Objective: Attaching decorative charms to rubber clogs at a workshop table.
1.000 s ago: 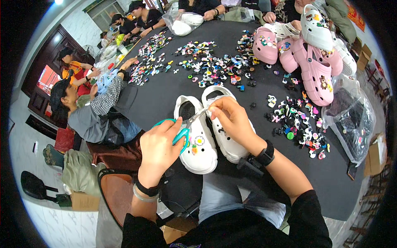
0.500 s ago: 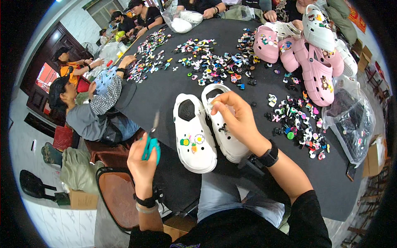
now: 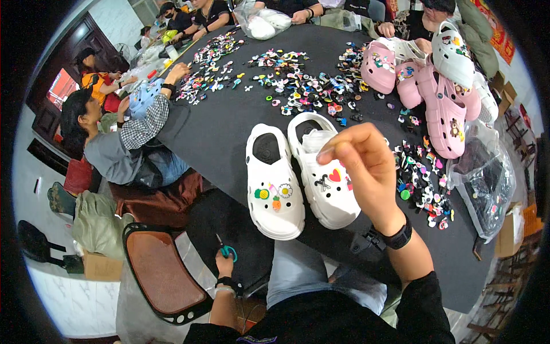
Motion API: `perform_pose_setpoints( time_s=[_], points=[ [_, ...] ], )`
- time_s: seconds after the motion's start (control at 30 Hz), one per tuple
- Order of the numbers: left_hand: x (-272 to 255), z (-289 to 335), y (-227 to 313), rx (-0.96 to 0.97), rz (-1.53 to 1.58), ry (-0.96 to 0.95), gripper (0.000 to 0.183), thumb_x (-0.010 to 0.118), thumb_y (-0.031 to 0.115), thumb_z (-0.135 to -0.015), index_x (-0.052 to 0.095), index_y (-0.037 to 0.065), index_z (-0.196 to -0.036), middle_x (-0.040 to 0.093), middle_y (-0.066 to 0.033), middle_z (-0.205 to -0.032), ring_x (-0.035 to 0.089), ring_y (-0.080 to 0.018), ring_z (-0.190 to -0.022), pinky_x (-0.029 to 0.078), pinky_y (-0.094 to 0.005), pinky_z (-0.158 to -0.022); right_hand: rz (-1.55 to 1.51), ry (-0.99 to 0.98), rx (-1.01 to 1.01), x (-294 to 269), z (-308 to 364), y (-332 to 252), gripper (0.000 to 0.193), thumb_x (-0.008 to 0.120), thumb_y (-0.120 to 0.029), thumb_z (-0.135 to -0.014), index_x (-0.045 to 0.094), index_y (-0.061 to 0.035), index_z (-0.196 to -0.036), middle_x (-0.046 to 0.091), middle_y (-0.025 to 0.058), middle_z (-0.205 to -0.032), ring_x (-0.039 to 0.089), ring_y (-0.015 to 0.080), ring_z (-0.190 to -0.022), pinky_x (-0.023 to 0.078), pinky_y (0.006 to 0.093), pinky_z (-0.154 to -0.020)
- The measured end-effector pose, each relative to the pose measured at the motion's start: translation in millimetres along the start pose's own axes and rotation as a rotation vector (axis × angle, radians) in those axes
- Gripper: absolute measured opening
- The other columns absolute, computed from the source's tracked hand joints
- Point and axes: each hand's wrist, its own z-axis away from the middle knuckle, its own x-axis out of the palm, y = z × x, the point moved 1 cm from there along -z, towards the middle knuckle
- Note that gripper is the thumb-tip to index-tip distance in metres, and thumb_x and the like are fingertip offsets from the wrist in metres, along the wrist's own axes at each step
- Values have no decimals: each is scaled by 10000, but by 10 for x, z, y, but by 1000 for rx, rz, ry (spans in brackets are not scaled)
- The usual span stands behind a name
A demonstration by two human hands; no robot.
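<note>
My left hand [image 3: 224, 265] is lowered below the table's edge and closed on teal-handled scissors [image 3: 230, 253], their blades pointing up and left. In front of me stand two white clogs side by side. The left clog [image 3: 286, 215] carries pineapple, daisy and carrot charms; the right clog [image 3: 335, 211] has a black figure and a red heart, partly hidden by my hand. Over that right clog my right hand [image 3: 371, 172] is raised, thumb and forefinger pinched together. A whitish, see-through patch [image 3: 317, 140] shows beside the fingertips; whether they hold it I cannot tell.
Piles of small colourful charms [image 3: 309, 80] cover the far table, and another charm pile [image 3: 421, 183] lies at the right. Pink clogs [image 3: 442, 117] and white ones are stacked beyond it, near a clear plastic bag [image 3: 487, 189]. A co-worker [image 3: 117, 137] sits at the left; an office chair [image 3: 160, 264] stands nearby.
My left hand has dropped down and away from the clogs with the scissors. My right hand has moved right and slightly down, uncovering the heart charm on the right clog.
</note>
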Motion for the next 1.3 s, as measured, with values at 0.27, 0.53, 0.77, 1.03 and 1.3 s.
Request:
perform_pose_setpoints(
  time_s=[0.27,0.53,0.77,1.03,1.3],
  points=[
    [84,149,168,-81,-553,-347,422,691,218,-772,594,-12,-1113,568,-265,-1171,532,-398,-1129,447,-446,-957,25,-46,255,-96,-36,186,148,480,-147,-993,519,-15,-1045,582,33,-761,570,88,-666,471,224,-605],
    [-1365,-123,2932,714,237,318,266,655,61,-837,625,-9,-1092,628,-136,-1129,583,-284,-1069,426,-369,-957,16,55,319,-238,-102,306,148,466,-175,-1003,515,-37,-1022,532,9,-695,471,61,-524,383,200,-479],
    [-1310,269,5063,1322,-218,-120,164,646,162,-799,689,57,-917,661,-97,-1000,588,-274,-1022,416,-401,-886,-76,88,420,-181,-32,442,148,469,-203,-1003,516,-64,-1021,519,-8,-678,460,46,-511,368,191,-457],
    [-811,12,5228,1317,-496,-326,122,662,180,-729,694,69,-770,605,-71,-818,539,-275,-906,396,-396,-806,-175,133,345,-132,71,721,153,446,-210,-1012,498,-67,-1025,519,-6,-658,469,57,-502,364,199,-450],
    [-828,-210,5260,900,148,-818,140,606,68,-833,689,-43,-812,626,-55,-642,581,-111,-564,428,-233,-520,-333,301,356,-214,58,823,172,453,-232,-1009,502,-70,-1042,531,2,-659,473,62,-497,351,195,-444]
  ],
)
